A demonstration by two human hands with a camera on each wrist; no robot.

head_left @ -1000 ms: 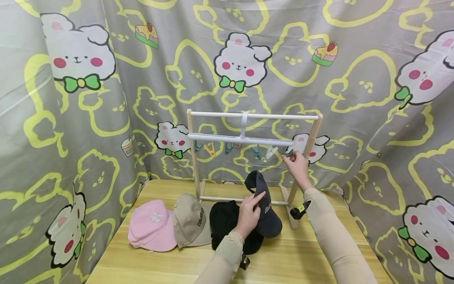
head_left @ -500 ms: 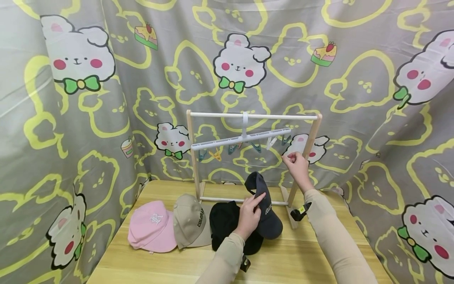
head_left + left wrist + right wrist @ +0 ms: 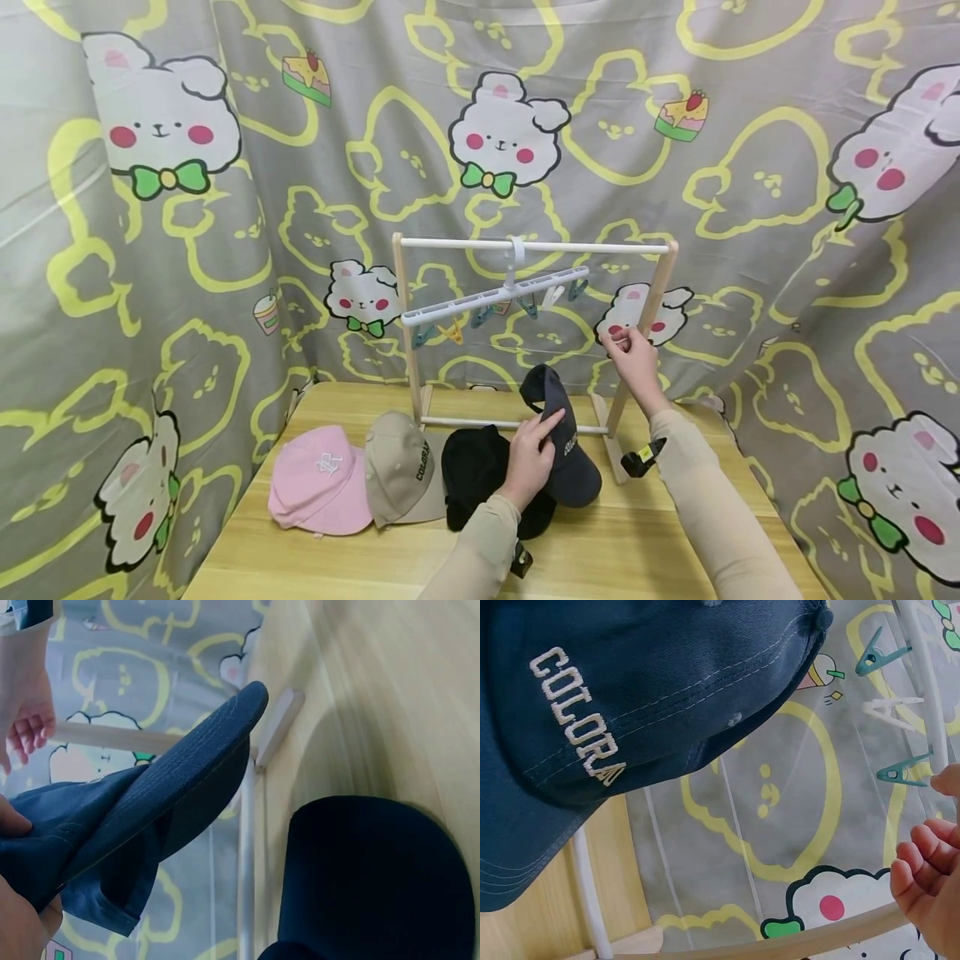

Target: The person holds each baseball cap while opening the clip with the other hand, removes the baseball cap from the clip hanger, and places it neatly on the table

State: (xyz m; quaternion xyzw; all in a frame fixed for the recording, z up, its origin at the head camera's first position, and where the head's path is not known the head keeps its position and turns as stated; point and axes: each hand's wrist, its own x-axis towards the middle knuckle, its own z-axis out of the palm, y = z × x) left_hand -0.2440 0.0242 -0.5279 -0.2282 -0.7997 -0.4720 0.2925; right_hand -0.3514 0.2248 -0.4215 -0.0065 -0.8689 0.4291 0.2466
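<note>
My left hand [image 3: 529, 460] grips a navy cap [image 3: 576, 473] by its crown, the brim tipped downward. In the right wrist view the cap [image 3: 660, 697] shows pale raised lettering on its front. My right hand [image 3: 634, 363] is raised beside the rack's right post, fingers loosely bent and holding nothing. A white clip hanger [image 3: 480, 303] hangs turned at an angle from the top bar, its right end apart from my right hand. Teal, yellow and white clips dangle beneath it; a teal clip [image 3: 904, 772] is the one closest to my right hand.
A wooden rack [image 3: 649, 312] with white bars stands at the back of the table [image 3: 600, 558]. In a row on the left lie a pink cap [image 3: 315, 483], a beige cap [image 3: 393, 467] and a black cap [image 3: 472, 467]. Patterned curtain [image 3: 300, 167] surrounds the table.
The hanger has come away from my right hand and swung round, its left end coming nearer and its right end going back. My left hand and the navy cap have hardly moved.
</note>
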